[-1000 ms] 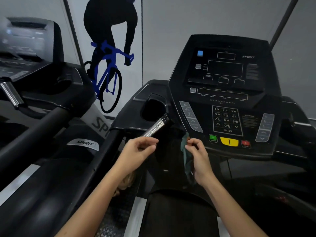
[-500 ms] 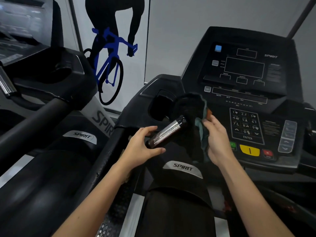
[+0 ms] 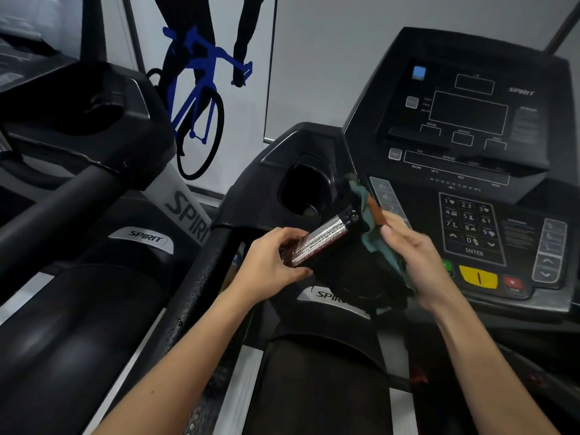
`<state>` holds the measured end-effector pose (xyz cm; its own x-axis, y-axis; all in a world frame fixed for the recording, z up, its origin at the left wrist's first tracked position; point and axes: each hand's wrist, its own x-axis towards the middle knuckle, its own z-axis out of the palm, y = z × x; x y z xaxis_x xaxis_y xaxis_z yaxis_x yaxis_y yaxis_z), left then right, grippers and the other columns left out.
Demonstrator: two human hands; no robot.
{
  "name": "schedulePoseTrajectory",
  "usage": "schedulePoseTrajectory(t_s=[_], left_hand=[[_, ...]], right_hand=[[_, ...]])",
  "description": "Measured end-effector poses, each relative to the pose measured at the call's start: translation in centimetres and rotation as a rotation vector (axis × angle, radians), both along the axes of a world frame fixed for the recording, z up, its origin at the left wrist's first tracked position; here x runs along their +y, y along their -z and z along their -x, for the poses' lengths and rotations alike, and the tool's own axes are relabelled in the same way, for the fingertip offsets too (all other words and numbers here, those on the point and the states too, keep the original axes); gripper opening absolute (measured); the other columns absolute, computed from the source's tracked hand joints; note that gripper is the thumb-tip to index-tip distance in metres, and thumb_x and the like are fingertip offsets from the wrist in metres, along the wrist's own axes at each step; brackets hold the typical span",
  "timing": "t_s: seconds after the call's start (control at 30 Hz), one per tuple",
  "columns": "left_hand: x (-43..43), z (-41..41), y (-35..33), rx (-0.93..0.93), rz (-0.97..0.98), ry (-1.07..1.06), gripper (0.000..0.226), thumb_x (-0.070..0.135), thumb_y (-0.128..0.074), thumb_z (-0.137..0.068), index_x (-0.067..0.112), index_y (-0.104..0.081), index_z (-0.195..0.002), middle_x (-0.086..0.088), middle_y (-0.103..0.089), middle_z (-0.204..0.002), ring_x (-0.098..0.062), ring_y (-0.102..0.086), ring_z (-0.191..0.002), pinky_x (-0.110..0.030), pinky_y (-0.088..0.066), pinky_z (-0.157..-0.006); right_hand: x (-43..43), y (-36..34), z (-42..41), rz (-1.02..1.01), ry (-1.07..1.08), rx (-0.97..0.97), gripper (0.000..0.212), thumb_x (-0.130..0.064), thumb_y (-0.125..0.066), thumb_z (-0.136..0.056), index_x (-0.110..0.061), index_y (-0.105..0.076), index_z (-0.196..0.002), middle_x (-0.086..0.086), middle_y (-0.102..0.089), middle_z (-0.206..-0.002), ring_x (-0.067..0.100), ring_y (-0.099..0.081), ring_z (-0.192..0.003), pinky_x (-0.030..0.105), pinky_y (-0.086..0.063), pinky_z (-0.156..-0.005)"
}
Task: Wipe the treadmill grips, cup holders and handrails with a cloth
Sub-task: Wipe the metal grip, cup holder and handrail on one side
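Observation:
My left hand grips a slim brown bottle with a silvery printed label. Its black cap points up and to the right. My right hand holds a bunched black and teal cloth right beside that cap, in front of the console's left edge. The left cup holder is a deep black well just above the bottle. The left handrail runs down from under it, speckled with droplets. The cloth hangs over the lower console and hides it.
The treadmill console with keypad, yellow key and red stop key stands to the right. A second treadmill with its own handrail stands close on the left. A wall with a blue cyclist graphic is behind.
My right hand has lifted the cloth from below the console up to the bottle's cap. My left hand now grips the bottle more fully. The view has moved closer and left.

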<state>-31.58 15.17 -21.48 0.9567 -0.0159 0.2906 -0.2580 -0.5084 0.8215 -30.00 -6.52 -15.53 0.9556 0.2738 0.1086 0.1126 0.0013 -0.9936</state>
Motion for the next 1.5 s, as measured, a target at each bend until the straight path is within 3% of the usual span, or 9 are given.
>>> schedulePoseTrajectory(t_s=[0.13, 0.27, 0.47, 0.67, 0.87, 1.03, 1.2, 1.4, 1.5], left_hand=[[0.0, 0.1, 0.0, -0.003, 0.019, -0.007, 0.057, 0.015, -0.085, -0.062, 0.021, -0.062, -0.114, 0.007, -0.063, -0.104, -0.001, -0.058, -0.096, -0.002, -0.040, -0.082], [0.1, 0.0, -0.1, -0.019, 0.005, -0.010, 0.058, 0.017, -0.086, -0.061, 0.020, -0.063, -0.114, 0.007, -0.064, -0.103, -0.002, -0.059, -0.095, -0.003, -0.041, -0.082], [-0.1, 0.0, -0.2, 0.007, 0.037, -0.013, 0.058, 0.016, -0.086, -0.060, 0.020, -0.063, -0.114, 0.007, -0.064, -0.105, -0.002, -0.059, -0.096, -0.003, -0.041, -0.081], [-0.1, 0.2, -0.4, 0.029, 0.069, -0.007, 0.057, 0.015, -0.086, -0.061, 0.017, -0.063, -0.113, 0.007, -0.063, -0.108, -0.003, -0.059, -0.097, -0.003, -0.042, -0.082], [-0.1, 0.2, -0.5, 0.031, 0.071, -0.001, 0.056, 0.013, -0.086, -0.060, 0.016, -0.064, -0.112, 0.007, -0.063, -0.105, 0.001, -0.058, -0.093, 0.000, -0.039, -0.079], [0.0, 0.3, -0.4, 0.038, 0.077, -0.005, 0.058, 0.014, -0.086, -0.061, 0.017, -0.064, -0.114, 0.007, -0.062, -0.104, -0.002, -0.058, -0.094, -0.001, -0.040, -0.080], [-0.1, 0.3, -0.6, 0.060, 0.074, -0.011, 0.059, 0.014, -0.086, -0.060, 0.017, -0.063, -0.115, 0.007, -0.061, -0.103, -0.001, -0.056, -0.091, 0.001, -0.039, -0.077], [-0.2, 0.3, -0.6, 0.075, 0.111, -0.015, 0.060, 0.012, -0.086, -0.059, 0.017, -0.064, -0.115, 0.008, -0.061, -0.102, 0.003, -0.057, -0.091, 0.000, -0.040, -0.077], [-0.1, 0.2, -0.5, 0.083, 0.117, -0.015, 0.060, 0.012, -0.086, -0.059, 0.019, -0.064, -0.114, 0.009, -0.062, -0.102, 0.000, -0.059, -0.093, 0.000, -0.041, -0.079]], right_hand=[[0.3, -0.9, -2.0, 0.079, -0.064, -0.031, 0.024, -0.023, -0.051, -0.083, -0.015, -0.070, -0.096, -0.006, -0.062, -0.116, 0.009, -0.061, -0.104, 0.018, -0.049, -0.082], [1.1, -0.7, -3.2, 0.102, 0.051, -0.080, 0.022, -0.005, -0.052, -0.089, -0.015, -0.070, -0.097, -0.011, -0.070, -0.091, 0.002, -0.065, -0.085, 0.013, -0.049, -0.072], [0.9, 1.0, -1.8, 0.082, 0.272, -0.093, 0.021, -0.003, -0.060, -0.084, -0.019, -0.071, -0.091, -0.002, -0.068, -0.095, 0.025, -0.062, -0.100, 0.040, -0.047, -0.095], [1.6, -1.1, -1.1, 0.184, 0.131, -0.235, 0.022, 0.001, -0.057, -0.085, -0.016, -0.070, -0.092, -0.003, -0.063, -0.101, 0.002, -0.061, -0.093, 0.016, -0.049, -0.086], [1.9, -1.1, -3.0, 0.162, 0.141, -0.012, 0.018, -0.009, -0.053, -0.091, -0.011, -0.071, -0.092, -0.001, -0.068, -0.091, 0.009, -0.064, -0.083, 0.024, -0.049, -0.079], [1.0, -0.5, -0.8, 0.205, 0.270, -0.146, 0.025, 0.001, -0.055, -0.087, -0.013, -0.068, -0.103, 0.000, -0.066, -0.096, 0.013, -0.059, -0.087, 0.027, -0.047, -0.085], [2.4, -2.1, -0.7, 0.275, 0.152, -0.282, 0.029, 0.004, -0.053, -0.088, -0.017, -0.066, -0.103, -0.005, -0.062, -0.099, -0.006, -0.059, -0.089, 0.009, -0.044, -0.081], [3.0, -1.4, -2.4, 0.205, 0.151, -0.015, 0.032, -0.015, -0.037, -0.099, -0.015, -0.067, -0.087, -0.001, -0.070, -0.084, 0.011, -0.064, -0.080, 0.026, -0.050, -0.079], [2.3, -0.4, -1.3, 0.099, 0.160, 0.056, 0.031, -0.014, -0.037, -0.099, -0.017, -0.067, -0.091, -0.005, -0.072, -0.082, 0.008, -0.066, -0.079, 0.023, -0.052, -0.077]])
